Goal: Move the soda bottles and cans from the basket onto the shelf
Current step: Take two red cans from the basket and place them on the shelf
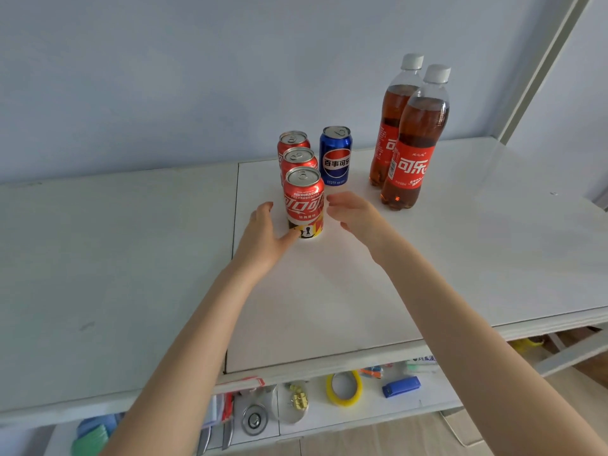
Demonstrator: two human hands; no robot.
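Observation:
Three red cola cans stand in a row on the white shelf (329, 307): the front can (304, 200), a middle can (297, 159) and a back can (292, 141). A blue cola can (335, 156) stands to their right. Two brown cola bottles with red labels, the front bottle (413, 146) and the rear bottle (393, 116), stand further right. My left hand (263, 238) is open just left of the front can, thumb touching its base. My right hand (353, 213) is open just right of it, not holding it. No basket is in view.
A lower shelf under the front edge holds a yellow tape ring (343, 388), a blue lighter-like object (401, 386), a clear cup of gold clips (292, 401), knives and cloths. A grey wall stands behind; a white post (539, 70) rises at the right.

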